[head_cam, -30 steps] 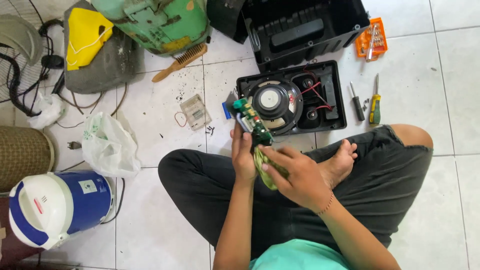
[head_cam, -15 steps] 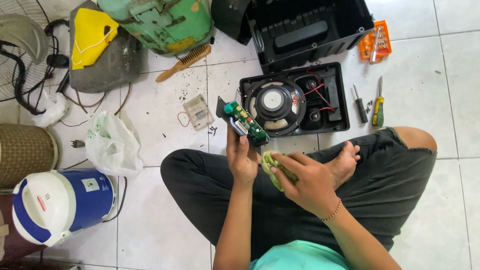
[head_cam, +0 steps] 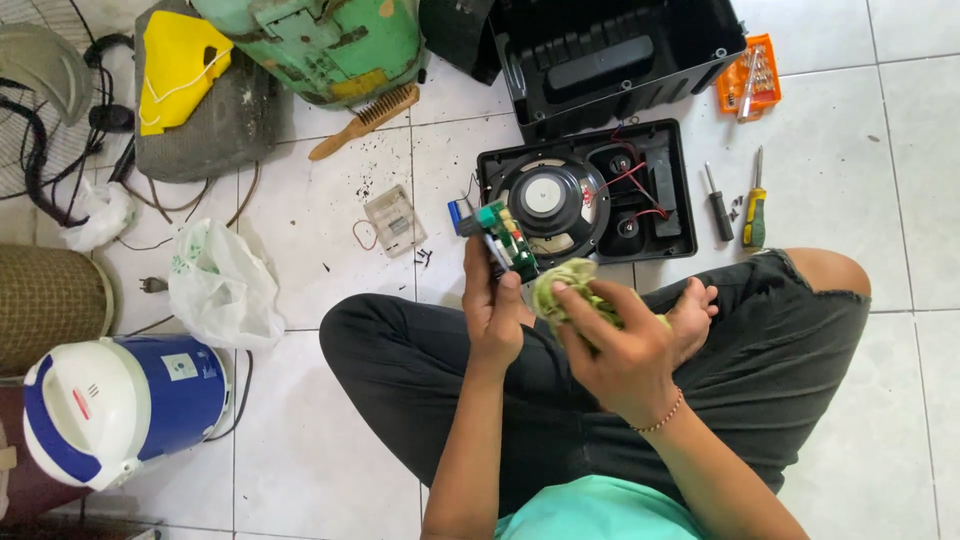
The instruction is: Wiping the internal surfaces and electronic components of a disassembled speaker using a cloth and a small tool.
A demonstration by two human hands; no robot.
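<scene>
White plastic bag (head_cam: pixel 222 285) on floor tiles; small clear rectangular packet (head_cam: pixel 393 220) nearby; pale label (head_cam: pixel 181 367) on blue-white appliance.

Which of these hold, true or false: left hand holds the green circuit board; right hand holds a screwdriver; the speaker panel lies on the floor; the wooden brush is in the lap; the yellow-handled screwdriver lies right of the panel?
1. The left hand holds the green circuit board. True.
2. The right hand holds a screwdriver. False: it grips a pale green cloth.
3. The speaker panel lies on the tiled floor. True.
4. The wooden brush is in the lap. False: it lies on the floor.
5. The yellow-handled screwdriver lies right of the panel. True.
</scene>
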